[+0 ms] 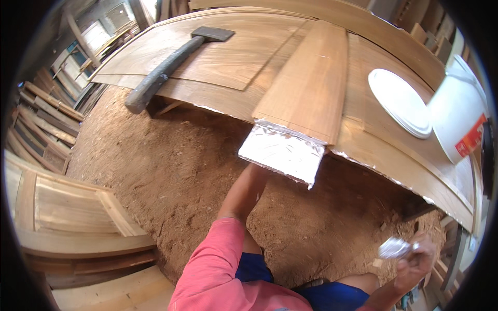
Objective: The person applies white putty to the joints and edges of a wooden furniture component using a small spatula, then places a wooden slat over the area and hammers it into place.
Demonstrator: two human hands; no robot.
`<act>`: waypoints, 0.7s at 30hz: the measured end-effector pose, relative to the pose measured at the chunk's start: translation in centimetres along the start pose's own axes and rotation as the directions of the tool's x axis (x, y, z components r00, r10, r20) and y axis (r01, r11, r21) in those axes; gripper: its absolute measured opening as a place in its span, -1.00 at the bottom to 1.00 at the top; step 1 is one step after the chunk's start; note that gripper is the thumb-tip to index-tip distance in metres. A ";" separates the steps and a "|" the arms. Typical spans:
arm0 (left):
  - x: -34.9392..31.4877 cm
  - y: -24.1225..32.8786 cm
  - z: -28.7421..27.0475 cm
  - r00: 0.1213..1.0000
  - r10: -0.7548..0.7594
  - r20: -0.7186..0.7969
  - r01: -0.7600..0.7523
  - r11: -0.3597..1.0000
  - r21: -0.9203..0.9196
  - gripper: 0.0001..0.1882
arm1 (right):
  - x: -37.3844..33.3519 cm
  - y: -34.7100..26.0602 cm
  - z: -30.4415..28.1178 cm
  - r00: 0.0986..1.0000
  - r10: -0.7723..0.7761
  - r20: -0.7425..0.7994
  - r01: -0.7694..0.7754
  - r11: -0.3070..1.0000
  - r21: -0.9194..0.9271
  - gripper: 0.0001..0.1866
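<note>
A wooden board lies across a panelled wooden door, its near end jutting toward me. That end carries a tenon coated in thick white paste like wood glue. My left hand reaches beneath the tenon; its fingers are hidden there. At the lower right, away from the wood, my right hand is closed around a small spreader smeared white, blurred so its exact kind is unclear. A white bucket stands at the right on the door, with its round white lid lying flat beside it.
A hammer with a dark handle rests on the panelled door, its handle overhanging the near edge. White smears run along that edge. Sawdust covers the floor. Another panelled wooden piece is at the left, near stacked planks.
</note>
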State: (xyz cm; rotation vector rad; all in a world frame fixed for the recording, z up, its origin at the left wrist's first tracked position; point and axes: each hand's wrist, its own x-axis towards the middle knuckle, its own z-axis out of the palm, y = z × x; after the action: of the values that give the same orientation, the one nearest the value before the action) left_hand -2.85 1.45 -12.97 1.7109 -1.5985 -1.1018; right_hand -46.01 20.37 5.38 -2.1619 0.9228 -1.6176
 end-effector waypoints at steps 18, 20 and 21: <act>-21.9 5.6 -23.8 0.155 0.449 -0.880 -0.229 0.883 0.411 -0.21 | 5.8 -1.3 23.8 0.778 0.076 0.624 -0.251 0.947 0.199 -0.67; -21.9 6.3 -25.9 0.153 0.675 -0.721 -0.125 0.737 0.664 -0.28 | 6.0 -2.3 25.4 0.793 0.090 0.603 -0.284 0.929 0.235 -0.68; -22.3 7.2 -26.2 0.149 0.672 -0.725 -0.132 0.741 0.659 -0.28 | 5.7 -2.4 25.9 0.792 0.091 0.603 -0.280 0.933 0.226 -0.68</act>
State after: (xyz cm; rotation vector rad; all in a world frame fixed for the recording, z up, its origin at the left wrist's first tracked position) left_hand 16.42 18.60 10.85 1.4365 -1.2931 0.6994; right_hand -20.09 14.81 2.50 -2.0673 0.6142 -0.8313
